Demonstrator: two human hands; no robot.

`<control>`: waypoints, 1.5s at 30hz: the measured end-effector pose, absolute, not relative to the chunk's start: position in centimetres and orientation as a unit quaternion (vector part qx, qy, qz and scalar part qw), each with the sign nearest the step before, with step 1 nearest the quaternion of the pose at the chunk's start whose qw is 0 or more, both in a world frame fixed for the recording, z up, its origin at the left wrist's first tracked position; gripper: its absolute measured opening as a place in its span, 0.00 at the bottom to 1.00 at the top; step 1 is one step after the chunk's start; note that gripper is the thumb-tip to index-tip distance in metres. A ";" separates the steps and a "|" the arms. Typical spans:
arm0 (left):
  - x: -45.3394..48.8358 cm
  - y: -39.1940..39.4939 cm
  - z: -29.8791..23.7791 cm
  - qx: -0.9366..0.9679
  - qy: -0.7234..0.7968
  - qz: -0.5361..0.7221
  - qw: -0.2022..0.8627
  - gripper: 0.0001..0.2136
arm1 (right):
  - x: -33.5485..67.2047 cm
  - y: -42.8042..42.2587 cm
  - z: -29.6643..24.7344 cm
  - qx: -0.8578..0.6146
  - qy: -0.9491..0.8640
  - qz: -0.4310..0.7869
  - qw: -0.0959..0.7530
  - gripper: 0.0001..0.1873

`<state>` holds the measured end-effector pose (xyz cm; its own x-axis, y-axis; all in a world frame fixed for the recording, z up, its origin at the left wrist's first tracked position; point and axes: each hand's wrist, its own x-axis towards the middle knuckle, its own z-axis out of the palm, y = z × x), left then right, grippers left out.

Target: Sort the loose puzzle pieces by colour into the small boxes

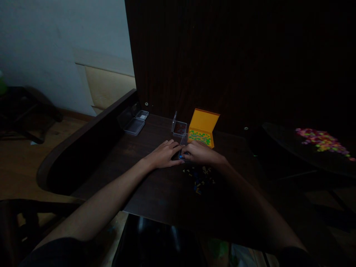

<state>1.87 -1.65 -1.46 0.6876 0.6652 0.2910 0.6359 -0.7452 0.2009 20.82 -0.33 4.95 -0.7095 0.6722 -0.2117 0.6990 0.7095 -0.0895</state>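
A small clear plastic box [181, 152] lies on the dark table between my two hands, mostly hidden by them. My left hand [164, 155] rests at its left side, with thumb and forefinger set against the box. Over the box, my right hand [197, 151] is closed with its fingers bent down; whatever they pinch is hidden. A bit of blue [181, 156] shows by the right fingertips, inside or at the edge of the box. Close to my right wrist, a loose pile of small yellow and dark blue pieces [200, 180] is scattered on the table.
Behind my right hand stands an open yellow case [204, 119] with green pieces inside. Open clear boxes sit at the back middle [180, 128] and back left [135, 127]. A raised side panel [91, 129] borders the table's left. Colourful pieces [322, 141] lie on a surface far right.
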 end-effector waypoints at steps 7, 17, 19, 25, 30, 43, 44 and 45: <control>1.8 -1.5 -1.7 0.919 0.348 0.181 0.053 0.28 | 22.7 -1.0 6.4 0.400 0.909 -0.095 0.060 0.11; 1.8 -1.6 -1.5 0.918 0.351 0.176 0.056 0.29 | 26.3 -4.0 5.8 0.362 0.909 -0.168 0.121 0.09; 1.7 -1.6 -1.4 0.919 0.348 0.177 0.056 0.28 | 26.4 -4.5 5.5 0.373 0.907 -0.155 0.120 0.09; 1.6 -1.7 -1.4 0.923 0.345 0.170 0.035 0.22 | 27.0 -4.8 4.3 0.372 0.912 -0.158 0.066 0.10; 1.6 -1.7 -1.5 0.923 0.344 0.169 0.040 0.21 | 27.3 -4.8 3.7 0.363 0.915 -0.172 0.045 0.10; 1.6 -1.7 -1.6 0.922 0.346 0.171 0.044 0.21 | 25.9 -6.2 3.6 0.399 0.904 -0.063 0.141 0.10; 1.7 -1.7 -1.6 0.921 0.347 0.171 0.043 0.21 | 25.9 -6.3 3.6 0.402 0.902 -0.055 0.146 0.10; 1.7 -1.7 -1.6 0.921 0.348 0.171 0.043 0.21 | 25.9 -6.3 3.6 0.402 0.902 -0.049 0.149 0.10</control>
<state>1.67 -1.68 -1.61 0.6994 0.6555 0.2848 0.6259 -0.7542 0.1985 25.86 -6.32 3.61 -0.6320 0.7113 -0.3076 0.7404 0.6714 0.0314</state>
